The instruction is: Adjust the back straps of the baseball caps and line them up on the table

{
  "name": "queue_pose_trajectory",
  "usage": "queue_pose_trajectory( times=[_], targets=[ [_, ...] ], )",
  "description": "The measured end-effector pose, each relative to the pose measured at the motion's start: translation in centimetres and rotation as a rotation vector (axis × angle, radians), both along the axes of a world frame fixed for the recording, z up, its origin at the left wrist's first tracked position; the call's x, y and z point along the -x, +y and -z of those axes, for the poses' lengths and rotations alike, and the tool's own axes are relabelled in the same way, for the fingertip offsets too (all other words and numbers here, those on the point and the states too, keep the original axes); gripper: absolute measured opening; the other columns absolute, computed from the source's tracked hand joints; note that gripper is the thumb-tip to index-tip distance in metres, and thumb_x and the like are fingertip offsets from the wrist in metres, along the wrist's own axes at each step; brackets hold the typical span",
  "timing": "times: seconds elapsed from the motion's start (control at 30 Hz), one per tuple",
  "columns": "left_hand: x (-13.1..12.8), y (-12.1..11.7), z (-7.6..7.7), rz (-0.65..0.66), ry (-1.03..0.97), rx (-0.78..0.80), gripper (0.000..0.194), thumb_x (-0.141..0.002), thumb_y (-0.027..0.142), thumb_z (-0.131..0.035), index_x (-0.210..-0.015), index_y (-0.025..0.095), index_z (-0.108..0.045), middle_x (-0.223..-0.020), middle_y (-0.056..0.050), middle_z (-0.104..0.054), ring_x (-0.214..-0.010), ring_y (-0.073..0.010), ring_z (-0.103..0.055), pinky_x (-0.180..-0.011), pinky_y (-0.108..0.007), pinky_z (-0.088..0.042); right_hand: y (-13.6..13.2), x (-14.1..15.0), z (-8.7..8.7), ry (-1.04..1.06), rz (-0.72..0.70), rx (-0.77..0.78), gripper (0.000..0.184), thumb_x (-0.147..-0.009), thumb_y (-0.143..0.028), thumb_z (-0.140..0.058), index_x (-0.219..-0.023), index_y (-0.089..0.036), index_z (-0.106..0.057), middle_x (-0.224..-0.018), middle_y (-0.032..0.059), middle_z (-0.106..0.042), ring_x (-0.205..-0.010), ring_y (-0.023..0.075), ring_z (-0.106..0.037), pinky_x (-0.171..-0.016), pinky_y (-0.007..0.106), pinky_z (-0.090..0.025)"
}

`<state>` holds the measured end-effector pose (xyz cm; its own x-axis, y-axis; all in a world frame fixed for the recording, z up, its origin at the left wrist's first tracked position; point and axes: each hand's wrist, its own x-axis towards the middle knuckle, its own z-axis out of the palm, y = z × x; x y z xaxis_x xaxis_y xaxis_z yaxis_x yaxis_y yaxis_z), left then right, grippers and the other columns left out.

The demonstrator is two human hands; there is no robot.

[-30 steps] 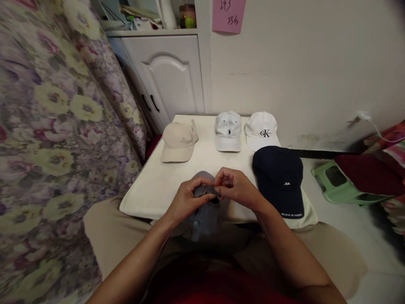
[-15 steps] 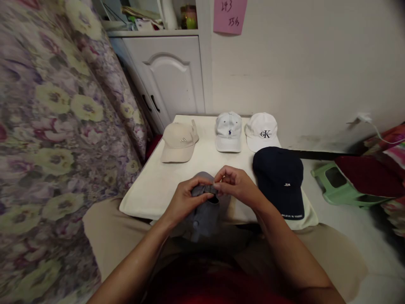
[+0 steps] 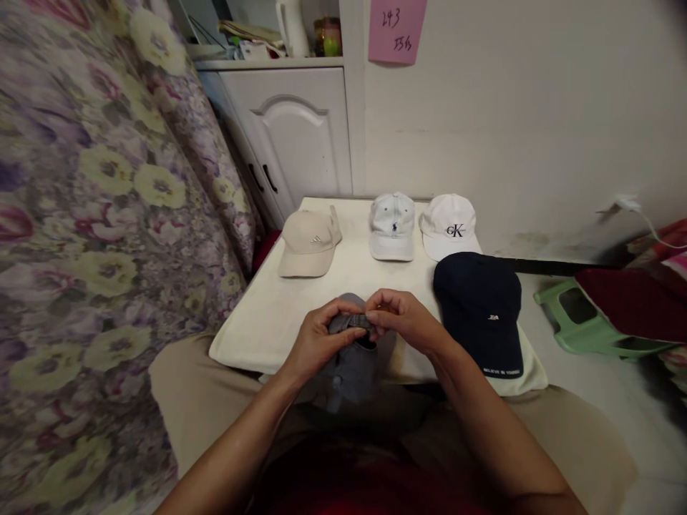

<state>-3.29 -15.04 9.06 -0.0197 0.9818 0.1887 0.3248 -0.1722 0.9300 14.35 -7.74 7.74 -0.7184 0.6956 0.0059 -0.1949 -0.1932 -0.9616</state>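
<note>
A grey baseball cap point(image 3: 351, 372) is held at the near edge of the table, its back strap toward me and its crown hanging down. My left hand point(image 3: 325, 336) is closed on the strap, thumb below and fingers above. At the strap's right end, my right hand point(image 3: 400, 318) pinches with thumb and forefinger; the strap's tip is mostly hidden by the fingers. Nearest my right forearm lies a navy cap point(image 3: 477, 300) with its brim toward me. Farther back are a beige cap point(image 3: 308, 243), a pale blue cap point(image 3: 392, 225) and a white cap point(image 3: 449, 225).
The caps rest on a low table with a cream cloth point(image 3: 257, 322). A floral curtain point(image 3: 107, 250) hangs at the left, and a white cabinet point(image 3: 295, 136) stands behind. On the right is a green stool point(image 3: 569, 322) with a dark red top.
The whole view has shifted slightly, so everything sits a little right and lower. My right fingers have moved closer onto the strap; the left hand keeps its hold.
</note>
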Motion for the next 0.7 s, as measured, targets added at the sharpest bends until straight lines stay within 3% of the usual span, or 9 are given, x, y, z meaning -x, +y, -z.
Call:
queue_pose_trajectory(
  times=[0.3,0.5,0.7],
  targets=[
    [-0.14,0.02,-0.15,-0.022,0.02,-0.044,0.02,-0.072,0.025,-0.077,-0.089,0.018,-0.07,-0.085,-0.002,-0.071,-0.08,-0.018,-0.064,-0.074,-0.027,-0.049,-0.14,0.24,-0.04,0.057,0.04,0.037,0.027,-0.073,-0.036,-0.078,-0.081,-0.016,-0.06,-0.058,-0.0068,-0.056,-0.048,0.0074,-0.053,-0.054,0.025,-0.055],
    [-0.15,-0.02,-0.06,-0.056,0.005,-0.054,0.021,-0.071,0.027,-0.077,-0.09,0.019,-0.07,-0.088,-0.003,-0.072,-0.084,-0.0197,-0.065,-0.076,-0.028,-0.049,0.33,0.15,0.51,0.083,-0.061,0.107,0.03,-0.073,-0.036,-0.078,-0.086,-0.017,-0.059,-0.061,-0.0055,-0.061,-0.046,0.0078,-0.056,-0.048,0.021,-0.051],
    [-0.43,-0.11,0.0,-0.01,0.009,-0.047,0.02,-0.073,0.025,-0.077,-0.091,0.02,-0.069,-0.085,-0.001,-0.071,-0.081,-0.0175,-0.064,-0.073,-0.025,-0.048,0.22,0.53,0.88,0.087,-0.047,0.118,0.029,-0.072,-0.036,-0.079,-0.08,-0.017,-0.059,-0.055,-0.0069,-0.058,-0.045,0.0072,-0.053,-0.05,0.021,-0.052]
  ],
)
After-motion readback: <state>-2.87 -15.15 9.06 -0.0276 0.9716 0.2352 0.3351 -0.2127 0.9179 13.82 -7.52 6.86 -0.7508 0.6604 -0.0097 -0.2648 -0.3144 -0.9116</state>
